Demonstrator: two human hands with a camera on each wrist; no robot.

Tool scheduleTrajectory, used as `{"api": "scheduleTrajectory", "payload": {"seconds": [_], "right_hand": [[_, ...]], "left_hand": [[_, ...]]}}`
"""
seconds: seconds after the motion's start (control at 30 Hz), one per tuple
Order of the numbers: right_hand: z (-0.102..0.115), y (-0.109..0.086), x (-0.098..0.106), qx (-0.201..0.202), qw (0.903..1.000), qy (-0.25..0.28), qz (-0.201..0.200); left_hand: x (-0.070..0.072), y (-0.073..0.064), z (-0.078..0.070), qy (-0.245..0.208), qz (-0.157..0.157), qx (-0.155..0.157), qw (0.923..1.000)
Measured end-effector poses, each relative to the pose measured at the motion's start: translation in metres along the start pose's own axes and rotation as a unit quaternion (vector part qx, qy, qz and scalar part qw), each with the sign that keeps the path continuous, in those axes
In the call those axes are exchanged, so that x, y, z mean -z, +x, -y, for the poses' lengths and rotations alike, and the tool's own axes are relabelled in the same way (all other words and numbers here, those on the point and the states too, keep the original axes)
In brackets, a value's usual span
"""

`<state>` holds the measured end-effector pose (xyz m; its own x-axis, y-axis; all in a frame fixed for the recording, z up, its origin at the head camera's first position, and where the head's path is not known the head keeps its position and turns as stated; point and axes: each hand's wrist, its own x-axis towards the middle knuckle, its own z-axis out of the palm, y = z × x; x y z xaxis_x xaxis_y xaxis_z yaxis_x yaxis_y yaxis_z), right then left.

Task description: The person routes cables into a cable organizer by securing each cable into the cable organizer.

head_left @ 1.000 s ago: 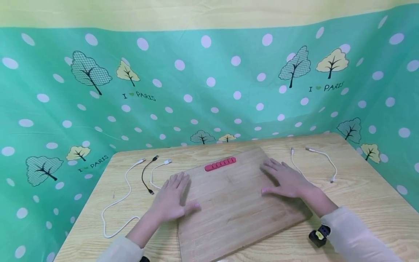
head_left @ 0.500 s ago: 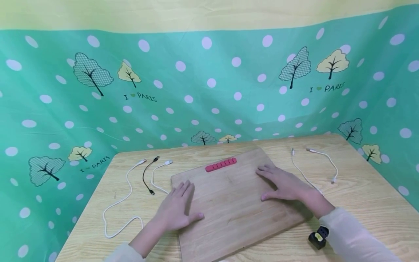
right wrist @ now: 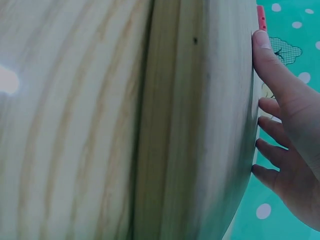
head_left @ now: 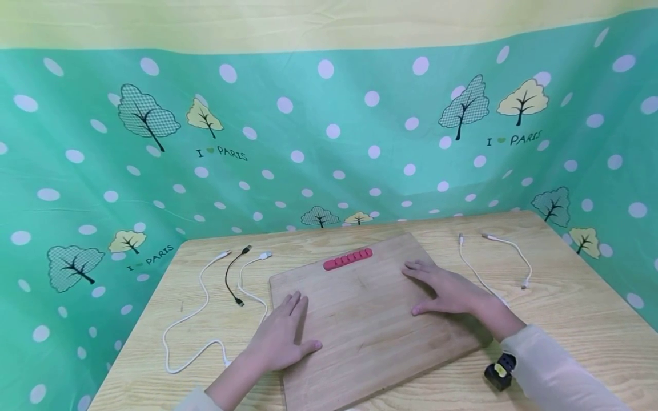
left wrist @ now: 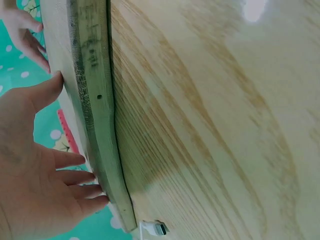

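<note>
A wooden board (head_left: 360, 337) lies at a slant on the table. On its far edge sits a red slotted strip (head_left: 348, 259), which looks like a cable organizer. My left hand (head_left: 281, 338) rests on the board's left side with fingers extended and thumb spread. Over the right side, my right hand (head_left: 448, 290) touches the top with its fingertips and thumb, the fingers loosely spread. Both wrist views show fingertips at the board's surface and nothing gripped. The left wrist view also shows the board's thick edge (left wrist: 102, 100) down on the table.
Left of the board lie a long white cable (head_left: 205, 291), a short black cable (head_left: 227, 274) and another white cable (head_left: 241, 279), partly behind my left hand. Two more white cables, one straighter (head_left: 475, 271) and one curved (head_left: 519, 251), lie at the right. A dotted green curtain (head_left: 329, 142) hangs behind the table.
My left hand has slid back toward me and slightly right along the board's left side. My right hand has shifted slightly left, then stayed. The board and strip keep their places.
</note>
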<state>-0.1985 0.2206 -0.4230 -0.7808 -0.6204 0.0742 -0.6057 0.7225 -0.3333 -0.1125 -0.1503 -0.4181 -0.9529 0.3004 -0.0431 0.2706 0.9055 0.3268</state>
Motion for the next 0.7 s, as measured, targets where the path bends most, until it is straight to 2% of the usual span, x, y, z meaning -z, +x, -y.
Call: {"api": "scheduleTrajectory", "payload": {"seconds": [0.3, 0.7], "right_hand": [[0.000, -0.002, 0.000, 0.008, 0.9998, -0.009, -0.013], [-0.001, 0.001, -0.005, -0.005, 0.9998, -0.015, -0.014]], "left_hand": [[-0.001, 0.004, -0.002, -0.028, 0.014, 0.007, 0.9995], [0.001, 0.011, 0.003, -0.027, 0.041, 0.017, 0.9986]]}}
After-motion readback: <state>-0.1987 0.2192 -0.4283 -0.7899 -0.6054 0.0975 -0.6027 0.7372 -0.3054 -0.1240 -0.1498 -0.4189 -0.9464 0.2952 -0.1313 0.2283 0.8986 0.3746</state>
